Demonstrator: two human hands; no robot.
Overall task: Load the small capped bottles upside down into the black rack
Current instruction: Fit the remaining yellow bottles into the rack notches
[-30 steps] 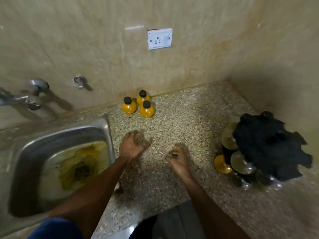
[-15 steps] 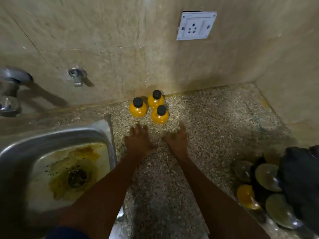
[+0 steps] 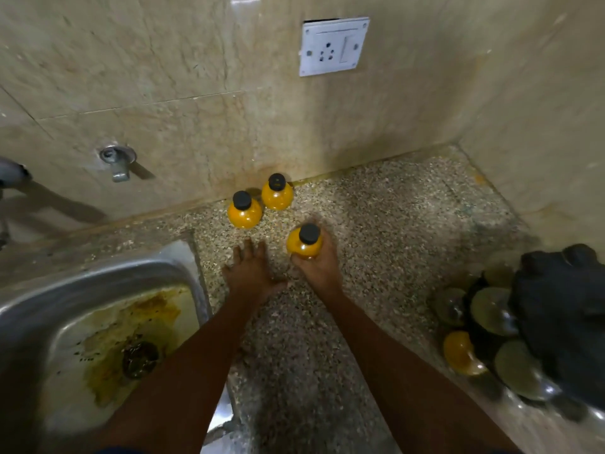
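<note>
R hand (image 3: 319, 268) is wrapped round a small orange bottle (image 3: 303, 246) w/ a black cap (image 3: 309, 233), cap up, bottle upright, held just over the speckled tabletop (image 3: 393, 224); can't tell if its base touches the stone. L hand (image 3: 252, 273) is beside it, palm down, fingers spread flat & apart, gripping nothing, low over the tabletop.

Two more orange bottles stand upright near the wall: one (image 3: 244, 211) at left, another (image 3: 277, 192) just behind & right of it, nearly touching each other. Both are apart from the held one.

Black rack (image 3: 563, 319) sits at far right edge of the tabletop, well apart from the hands. Round bottle bottoms poke out along its left side, mostly pale/clear ones (image 3: 492, 311), plus one orange (image 3: 460, 352). Blurry there, can't count them properly.

Steel sink (image 3: 98, 273) at left, stained yellow round the drain (image 3: 140, 359). Tap fitting (image 3: 118, 158) on the wall above it. White socket (image 3: 334, 45) higher up on the tiled wall.
</note>
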